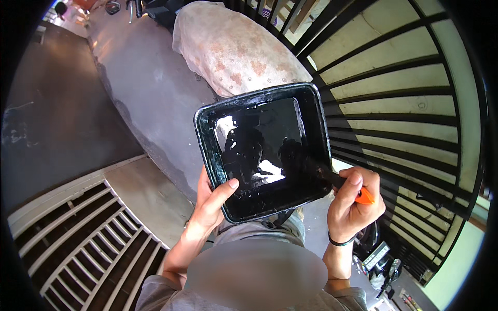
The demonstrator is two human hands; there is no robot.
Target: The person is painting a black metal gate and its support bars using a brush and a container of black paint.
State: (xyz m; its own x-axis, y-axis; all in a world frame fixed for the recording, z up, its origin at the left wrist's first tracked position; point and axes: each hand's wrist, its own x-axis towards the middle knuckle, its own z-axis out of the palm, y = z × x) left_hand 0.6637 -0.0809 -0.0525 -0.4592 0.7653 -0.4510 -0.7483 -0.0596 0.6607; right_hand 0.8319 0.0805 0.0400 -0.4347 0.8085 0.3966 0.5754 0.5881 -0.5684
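Item: black paint tray (207, 137), square, glossy black paint pooled inside, held up before my chest beside the black iron gate (394, 103).
Left hand (210, 202): fingers under the near-left corner, thumb hooked over the rim, closed on it.
Right hand (353, 205): fist wrapped tight around the orange-handled brush (363, 195), bristles dipped at the tray's right edge.
Handling note: I judge it best to keep the tray level, load lightly, wipe excess against the rim.

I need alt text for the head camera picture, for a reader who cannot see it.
A left hand holds a black tray of glossy black paint, while the right hand dips an orange-handled brush into it. A black metal gate stands to the right.
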